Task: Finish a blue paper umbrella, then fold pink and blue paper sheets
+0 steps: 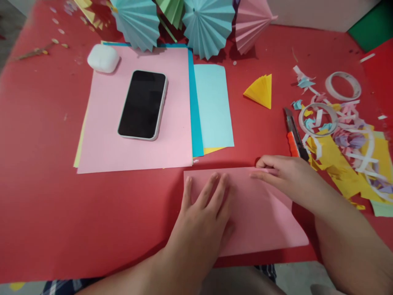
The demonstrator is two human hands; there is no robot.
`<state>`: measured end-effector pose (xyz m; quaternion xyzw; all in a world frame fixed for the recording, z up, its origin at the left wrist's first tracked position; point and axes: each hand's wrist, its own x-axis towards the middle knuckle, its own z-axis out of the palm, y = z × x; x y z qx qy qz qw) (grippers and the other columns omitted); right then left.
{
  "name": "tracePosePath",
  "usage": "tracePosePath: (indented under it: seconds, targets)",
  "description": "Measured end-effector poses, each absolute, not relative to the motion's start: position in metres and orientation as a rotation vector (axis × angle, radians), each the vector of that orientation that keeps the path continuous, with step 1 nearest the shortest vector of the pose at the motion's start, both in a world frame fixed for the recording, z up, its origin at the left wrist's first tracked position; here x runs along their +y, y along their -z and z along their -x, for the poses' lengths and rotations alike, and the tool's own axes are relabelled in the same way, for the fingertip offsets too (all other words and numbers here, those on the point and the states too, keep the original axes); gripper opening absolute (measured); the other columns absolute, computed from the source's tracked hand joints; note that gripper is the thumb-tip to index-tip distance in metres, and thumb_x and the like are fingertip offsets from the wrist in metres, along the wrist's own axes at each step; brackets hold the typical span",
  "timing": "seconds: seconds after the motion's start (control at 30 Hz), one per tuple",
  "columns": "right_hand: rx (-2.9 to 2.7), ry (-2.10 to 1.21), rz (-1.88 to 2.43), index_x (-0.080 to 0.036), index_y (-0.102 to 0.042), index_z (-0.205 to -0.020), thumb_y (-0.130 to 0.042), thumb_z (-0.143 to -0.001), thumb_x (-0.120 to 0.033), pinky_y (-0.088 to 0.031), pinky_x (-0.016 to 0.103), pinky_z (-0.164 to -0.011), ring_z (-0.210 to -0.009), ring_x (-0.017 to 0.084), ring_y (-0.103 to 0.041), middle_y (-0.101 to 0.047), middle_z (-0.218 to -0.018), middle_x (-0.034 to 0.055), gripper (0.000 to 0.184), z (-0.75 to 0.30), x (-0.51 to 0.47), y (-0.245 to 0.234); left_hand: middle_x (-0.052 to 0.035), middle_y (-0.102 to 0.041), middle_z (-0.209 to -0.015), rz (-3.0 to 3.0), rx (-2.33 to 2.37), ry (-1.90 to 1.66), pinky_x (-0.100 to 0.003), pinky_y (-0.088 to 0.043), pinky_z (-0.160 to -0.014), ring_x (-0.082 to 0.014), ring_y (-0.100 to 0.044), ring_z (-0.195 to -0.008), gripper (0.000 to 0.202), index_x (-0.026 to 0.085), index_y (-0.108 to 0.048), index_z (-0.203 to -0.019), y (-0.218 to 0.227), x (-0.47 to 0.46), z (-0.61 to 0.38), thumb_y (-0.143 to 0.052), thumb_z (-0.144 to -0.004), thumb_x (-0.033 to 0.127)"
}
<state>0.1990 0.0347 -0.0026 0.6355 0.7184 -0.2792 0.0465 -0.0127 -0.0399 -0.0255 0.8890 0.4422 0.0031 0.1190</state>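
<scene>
A pink sheet of paper lies at the front of the red table, its far right part folded over. My left hand rests on the left half of the sheet with its fingers spread. At the far edge, my right hand pinches the paper between thumb and curled fingers. The sheet's near right corner lifts slightly off the table. Just beyond the right hand lies a box cutter with an orange and black handle.
A phone and a white earbud case sit on stacked coloured paper. Pleated paper umbrellas stand at the back. A folded yellow paper wedge, tape rolls and paper scraps lie to the right.
</scene>
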Motion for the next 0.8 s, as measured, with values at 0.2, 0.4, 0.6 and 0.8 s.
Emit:
tracePosePath:
  seconds: [0.2, 0.4, 0.6, 0.8]
  targets:
    - [2.203, 0.776, -1.945, -0.022, -0.049, -0.066, -0.054, -0.080, -0.049, -0.026, 0.022, -0.047, -0.054, 0.010, -0.048, -0.055, -0.060, -0.0059, 0.031, -0.199, 0.033, 0.006, -0.0047, -0.028, -0.146, -2.607, 1.296, -0.017, -0.056, -0.008, -0.109, -0.0234, -0.021, -0.135, 0.051, 0.020, -0.033, -0.138, 0.025, -0.040, 0.013, -0.035, -0.092, 0.042]
    - [2.181, 0.619, -1.966, -0.022, -0.048, -0.065, -0.054, -0.078, -0.053, -0.022, 0.022, -0.044, -0.050, 0.010, -0.046, -0.056, -0.057, -0.0059, 0.034, -0.201, 0.029, 0.007, -0.0051, -0.029, -0.146, -2.589, 1.306, -0.066, -0.056, -0.008, -0.110, -0.0235, -0.024, -0.134, 0.051, 0.019, -0.035, -0.137, 0.027, -0.040, 0.012, -0.039, -0.091, 0.041]
    - [2.099, 0.599, -1.989, -0.023, -0.047, -0.063, -0.057, -0.075, -0.053, -0.020, 0.022, -0.043, -0.047, 0.010, -0.045, -0.053, -0.051, -0.0059, 0.034, -0.205, 0.031, 0.000, -0.0051, -0.029, -0.145, -2.591, 1.307, -0.102, -0.055, -0.005, -0.110, -0.0232, -0.023, -0.135, 0.051, 0.018, -0.037, -0.135, 0.027, -0.041, 0.013, -0.041, -0.090, 0.041]
    - [2.058, 0.662, -2.029, -0.022, -0.046, -0.061, -0.056, -0.076, -0.052, -0.022, 0.022, -0.043, -0.045, 0.010, -0.041, -0.048, -0.047, -0.0065, 0.035, -0.212, 0.032, -0.001, -0.0038, -0.028, -0.145, -2.584, 1.321, -0.128, -0.052, -0.006, -0.111, -0.0226, -0.024, -0.135, 0.050, 0.018, -0.039, -0.135, 0.030, -0.041, 0.012, -0.042, -0.090, 0.039]
